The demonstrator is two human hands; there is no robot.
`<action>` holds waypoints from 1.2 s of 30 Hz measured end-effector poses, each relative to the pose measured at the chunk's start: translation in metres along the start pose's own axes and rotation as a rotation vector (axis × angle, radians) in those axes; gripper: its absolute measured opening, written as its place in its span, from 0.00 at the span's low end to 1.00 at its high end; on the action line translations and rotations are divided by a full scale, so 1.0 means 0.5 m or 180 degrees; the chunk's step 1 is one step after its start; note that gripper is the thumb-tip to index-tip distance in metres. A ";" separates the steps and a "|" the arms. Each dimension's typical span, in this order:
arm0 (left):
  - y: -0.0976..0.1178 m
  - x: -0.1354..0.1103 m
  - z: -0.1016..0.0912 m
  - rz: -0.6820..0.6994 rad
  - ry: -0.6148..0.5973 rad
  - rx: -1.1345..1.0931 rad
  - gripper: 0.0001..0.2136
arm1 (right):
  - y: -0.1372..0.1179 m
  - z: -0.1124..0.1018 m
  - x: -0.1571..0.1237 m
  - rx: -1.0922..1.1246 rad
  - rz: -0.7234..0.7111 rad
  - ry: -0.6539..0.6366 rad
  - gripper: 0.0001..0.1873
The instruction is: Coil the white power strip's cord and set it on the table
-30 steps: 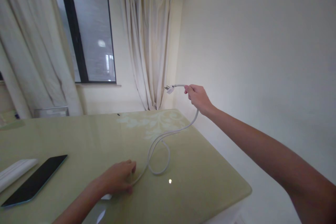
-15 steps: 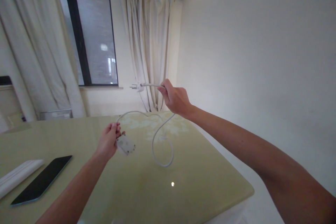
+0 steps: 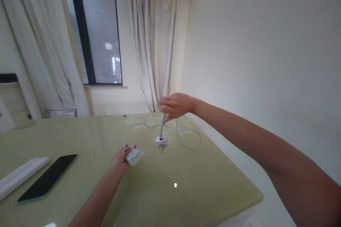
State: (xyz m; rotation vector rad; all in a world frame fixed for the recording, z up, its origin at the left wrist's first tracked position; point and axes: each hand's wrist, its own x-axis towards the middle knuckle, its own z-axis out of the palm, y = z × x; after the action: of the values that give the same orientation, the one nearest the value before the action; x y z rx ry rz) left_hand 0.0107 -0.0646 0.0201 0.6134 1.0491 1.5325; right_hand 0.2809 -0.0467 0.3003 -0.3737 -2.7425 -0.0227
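Glossy pale-green tabletop (image 3: 202,181), set in a room corner, with a dark-framed window (image 3: 101,35) and cream curtains (image 3: 151,42) beyond the far edge and a white wall (image 3: 253,60) along the right side. Right hand (image 3: 174,105): closed on the white cable (image 3: 161,127) above the pronged plug (image 3: 161,142). Grip on the cable rather than on the plug body, leaving the plug hanging prongs-down, apart from fingers and tabletop alike; probably chosen to keep the prongs unobstructed. Left hand (image 3: 121,158): closed around the near end of a small white block (image 3: 134,156), close to the cable entry, with the broad face upward and the far end projecting right; probably gripped there to leave that face largely uncovered. Cable slack arched from the block toward the right, with a loop beyond the plug; contact between loop and tabletop not possible to tell. At left, well apart from the cable: black flat slab (image 3: 48,179) and long white bar (image 3: 23,175), lying side by side, perhaps positioned to leave handling room.
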 end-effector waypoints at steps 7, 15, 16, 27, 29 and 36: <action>-0.054 -0.038 0.000 -0.0158 0.0741 0.0278 0.30 | 0.028 0.070 -0.017 -0.0006 0.0757 0.1274 0.32; -0.051 -0.058 -0.009 0.0473 0.0881 0.1026 0.23 | 0.004 0.181 0.059 0.2819 0.1503 0.1958 0.34; -0.042 -0.066 -0.008 0.0570 0.0919 0.1113 0.22 | -0.007 0.188 0.068 0.3160 0.1616 0.1794 0.33; 0.150 -0.199 0.108 0.1052 -0.0654 0.0185 0.25 | -0.157 0.297 0.103 0.2554 0.1821 -0.0011 0.13; 0.158 -0.204 0.117 0.0683 -0.0563 0.0000 0.18 | -0.174 0.323 0.089 0.2267 0.1719 -0.0146 0.14; 0.233 -0.193 0.049 0.0822 -0.0572 -0.1022 0.09 | -0.135 0.404 -0.075 0.0455 0.1261 -0.1398 0.15</action>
State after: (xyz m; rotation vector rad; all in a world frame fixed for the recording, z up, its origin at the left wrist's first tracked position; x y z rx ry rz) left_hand -0.0031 -0.1477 0.1484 0.6637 0.5867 1.7874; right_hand 0.2244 -0.1083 0.1008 -0.9726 -3.0078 0.4009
